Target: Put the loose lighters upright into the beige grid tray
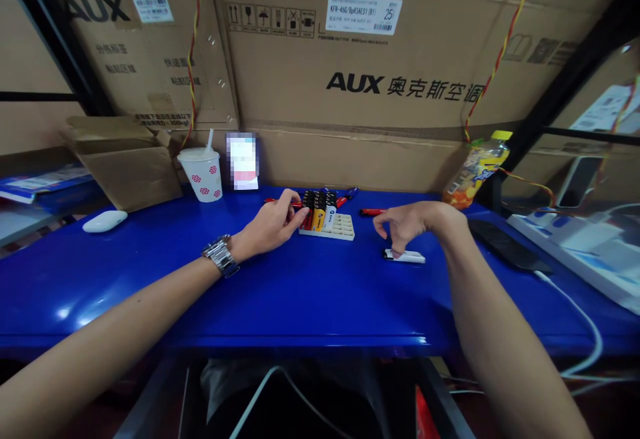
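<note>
A pale gridded tray (343, 227) on the blue table holds several upright lighters in red, yellow and white rows; the white lighters (330, 218) stand beside bare cells. My left hand (273, 222), with a metal watch at the wrist, is curled against the tray's left side, its thumb by the red lighters (307, 218). Some of its fingers are hidden behind. My right hand (407, 226) arches over a loose white lighter (409, 257) lying flat. One fingertip touches it near its black end, while another bent finger hangs apart from it.
Red lighters (373, 212) lie behind the tray and toward the right. A patterned cup with straw (203, 176), a lit phone (243, 161), a white earbud case (105, 221) and a paper bag (125, 166) are at left. A drink bottle (475, 172) and dark phone (507, 246) are at right.
</note>
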{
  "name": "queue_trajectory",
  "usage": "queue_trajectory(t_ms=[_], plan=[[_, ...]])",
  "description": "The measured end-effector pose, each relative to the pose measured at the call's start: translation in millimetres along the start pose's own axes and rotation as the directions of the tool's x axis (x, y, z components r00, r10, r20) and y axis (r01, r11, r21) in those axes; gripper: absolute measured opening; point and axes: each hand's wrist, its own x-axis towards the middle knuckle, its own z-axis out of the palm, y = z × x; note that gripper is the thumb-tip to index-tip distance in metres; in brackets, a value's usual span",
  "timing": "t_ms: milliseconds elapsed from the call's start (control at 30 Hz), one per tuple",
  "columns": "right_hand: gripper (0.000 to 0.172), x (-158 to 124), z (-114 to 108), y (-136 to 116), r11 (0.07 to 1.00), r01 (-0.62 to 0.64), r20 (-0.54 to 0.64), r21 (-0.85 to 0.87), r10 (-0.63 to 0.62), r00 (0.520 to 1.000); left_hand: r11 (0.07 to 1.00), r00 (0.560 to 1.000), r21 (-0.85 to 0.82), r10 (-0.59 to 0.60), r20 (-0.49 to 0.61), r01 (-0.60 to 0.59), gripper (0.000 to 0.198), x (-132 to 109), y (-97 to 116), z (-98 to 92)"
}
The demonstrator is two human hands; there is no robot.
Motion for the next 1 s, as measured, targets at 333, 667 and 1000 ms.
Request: queue_trajectory(t_ms=[333, 667, 1000], plan=[[0.021, 40, 8, 17, 0.990, -0.088, -0.489, -0.112, 0.023, 0.872, 1.000, 1.000, 0.028, -0.001, 0.003, 0.001, 0.021, 0, 1, -1.0], [0.024, 55, 11, 12, 0.909, 0.407, -0.810, 0.093, -0.168, 0.562, 0.999, 1.000, 0.039, 0.014, 0.002, -0.014, 0.020, 1, 0, -0.9], [0.042, 69, 19, -6, 0.578, 0.704, -0.874, 0.413, 0.034, 0.485, 0.997, 0.999, 0.075, -0.008, 0.052, 0.004, 0.024, 0, 1, -2.5]])
